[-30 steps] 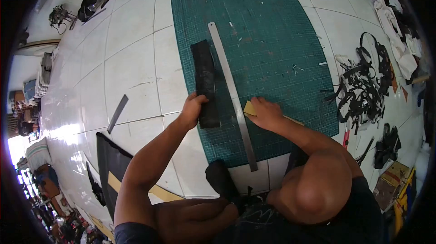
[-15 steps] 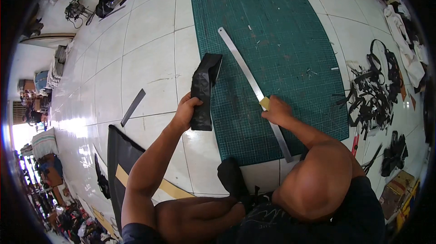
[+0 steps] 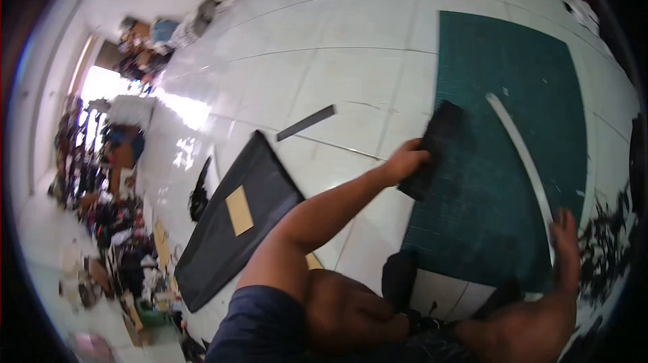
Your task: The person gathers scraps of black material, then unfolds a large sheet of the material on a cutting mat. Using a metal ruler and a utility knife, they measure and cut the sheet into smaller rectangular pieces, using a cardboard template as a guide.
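Note:
My left hand (image 3: 407,162) is closed round a folded black strip of sheet material (image 3: 435,150), held over the left edge of a green cutting mat (image 3: 486,228). A long metal ruler (image 3: 523,150) lies slanted across the mat. My right hand (image 3: 565,245) is at the ruler's near end, its fingers pointing away from me and smeared by motion; I cannot tell whether it holds anything.
Black sheet material (image 3: 236,248) with a tan rectangular piece (image 3: 239,210) on it lies on the tiled floor to the left. A narrow dark strip (image 3: 306,122) lies beyond it. Black scraps (image 3: 607,241) are heaped right of the mat. My foot (image 3: 399,278) is at the mat's near edge.
The view has swung left, so the mat sits further right. My right hand has moved from the ruler's middle to its near end; the yellow piece it held no longer shows there.

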The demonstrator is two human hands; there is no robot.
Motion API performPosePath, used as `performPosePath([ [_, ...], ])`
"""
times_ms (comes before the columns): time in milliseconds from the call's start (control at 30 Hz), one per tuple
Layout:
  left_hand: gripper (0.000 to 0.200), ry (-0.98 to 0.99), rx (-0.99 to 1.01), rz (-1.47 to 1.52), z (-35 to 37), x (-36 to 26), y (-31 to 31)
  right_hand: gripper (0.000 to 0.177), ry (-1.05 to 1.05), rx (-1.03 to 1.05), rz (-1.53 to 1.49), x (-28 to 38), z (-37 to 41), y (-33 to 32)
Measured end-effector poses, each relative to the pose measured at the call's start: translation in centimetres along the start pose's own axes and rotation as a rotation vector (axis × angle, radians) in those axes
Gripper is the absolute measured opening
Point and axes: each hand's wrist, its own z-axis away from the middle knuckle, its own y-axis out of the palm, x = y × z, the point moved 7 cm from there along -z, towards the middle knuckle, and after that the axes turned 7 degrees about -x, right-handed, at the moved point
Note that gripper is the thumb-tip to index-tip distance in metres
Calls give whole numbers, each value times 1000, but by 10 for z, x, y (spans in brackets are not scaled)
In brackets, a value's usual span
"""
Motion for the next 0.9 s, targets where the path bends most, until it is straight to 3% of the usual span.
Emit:
performPosePath([
  [200,42,-30,-38,24,14,-15,-14,60,77,4,2,-9,85,-12],
  [533,41,32,-1,3,13,-47,12,54,38,84,23,9,124,2],
  [700,44,246,22,-115,7,-70,27,52,35,80,19,19,137,-9],
  [800,42,252,-42,-192,22,-85,44,52,44,65,8,38,163,-18],
  [900,42,398,161,-191,48,-104,98,51,27,109,-31,68,172,-6],
])
